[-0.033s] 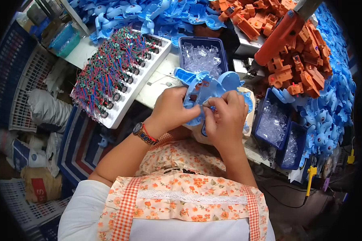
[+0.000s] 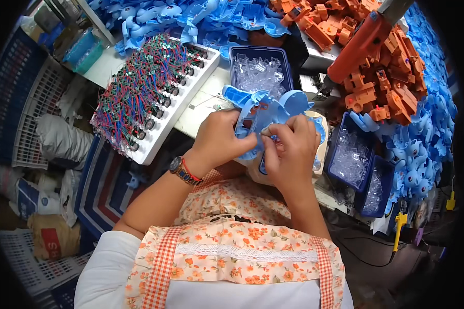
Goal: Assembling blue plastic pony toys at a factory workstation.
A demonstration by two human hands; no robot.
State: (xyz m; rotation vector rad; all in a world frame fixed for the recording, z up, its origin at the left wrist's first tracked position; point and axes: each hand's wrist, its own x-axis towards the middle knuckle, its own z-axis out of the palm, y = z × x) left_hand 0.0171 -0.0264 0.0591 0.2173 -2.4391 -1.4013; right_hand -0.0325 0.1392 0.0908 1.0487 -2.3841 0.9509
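My left hand is closed on the near left side of a light blue plastic toy shell, its thumb pressed toward the inside. The shell is hollow and curved, with a round lobe on its right. My right hand is at the shell's right side, thumb and forefinger pinched together over its inner face. Whatever lies between those fingertips is too small and hidden to name. Below the hands is a pale beige block-like holder with blue parts on it, mostly covered by my right hand.
A white foam tray of wired circuit parts lies to the left. Dark blue bins of clear plastic pieces stand behind and right. Orange plastic housings and blue shells pile up at right, under an orange-handled tool.
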